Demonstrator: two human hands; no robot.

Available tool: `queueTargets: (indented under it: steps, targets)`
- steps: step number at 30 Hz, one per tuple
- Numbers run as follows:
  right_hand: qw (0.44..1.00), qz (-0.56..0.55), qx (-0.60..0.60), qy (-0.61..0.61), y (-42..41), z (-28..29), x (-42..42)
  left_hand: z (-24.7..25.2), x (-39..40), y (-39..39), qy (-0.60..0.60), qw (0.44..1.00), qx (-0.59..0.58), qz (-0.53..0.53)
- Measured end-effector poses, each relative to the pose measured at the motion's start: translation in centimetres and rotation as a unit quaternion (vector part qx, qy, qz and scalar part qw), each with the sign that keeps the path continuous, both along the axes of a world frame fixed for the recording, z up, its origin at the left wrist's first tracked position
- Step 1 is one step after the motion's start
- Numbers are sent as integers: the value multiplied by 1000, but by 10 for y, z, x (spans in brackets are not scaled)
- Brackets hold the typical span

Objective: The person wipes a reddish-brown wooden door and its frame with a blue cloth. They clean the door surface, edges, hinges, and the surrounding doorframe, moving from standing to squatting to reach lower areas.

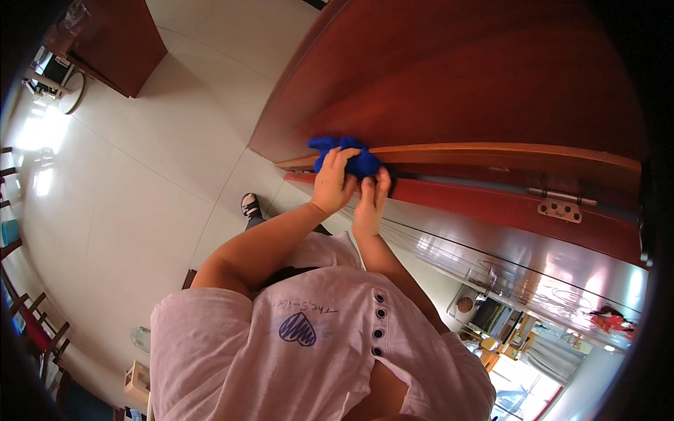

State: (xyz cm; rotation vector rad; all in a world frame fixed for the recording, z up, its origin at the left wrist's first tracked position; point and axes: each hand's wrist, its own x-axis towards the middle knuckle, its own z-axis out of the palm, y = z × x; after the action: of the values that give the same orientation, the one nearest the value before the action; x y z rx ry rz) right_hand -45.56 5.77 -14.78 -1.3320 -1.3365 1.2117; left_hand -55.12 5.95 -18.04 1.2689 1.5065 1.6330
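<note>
A bunched blue cloth lies against the edge of a reddish-brown wooden door, close to the door's lower end. My left hand grips it from above, with the fingers bent over the fabric. My right hand is beside the left, its curled fingertips on the near side of the cloth at the gap between door and red frame. Part of the cloth is hidden under my fingers. Farther along the gap sits a metal hinge with a screw plate.
Pale floor tiles spread to the left, where my sandalled foot stands. A reddish-brown wooden cabinet is at the upper left. A beige plastic stool stands at the lower left. Past the frame runs a shiny wall surface.
</note>
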Motion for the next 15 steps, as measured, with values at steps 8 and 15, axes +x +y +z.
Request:
queueTargets:
  steps: [8, 15]
  targets:
    - [992, 80, -42, -82, -5, -31, 16, -9, -1, -8, 2, 996, -78, -41]
    - [951, 109, 207, -200, -28, 58, 13, 76, -10, -12, -48, 997, 52, -23]
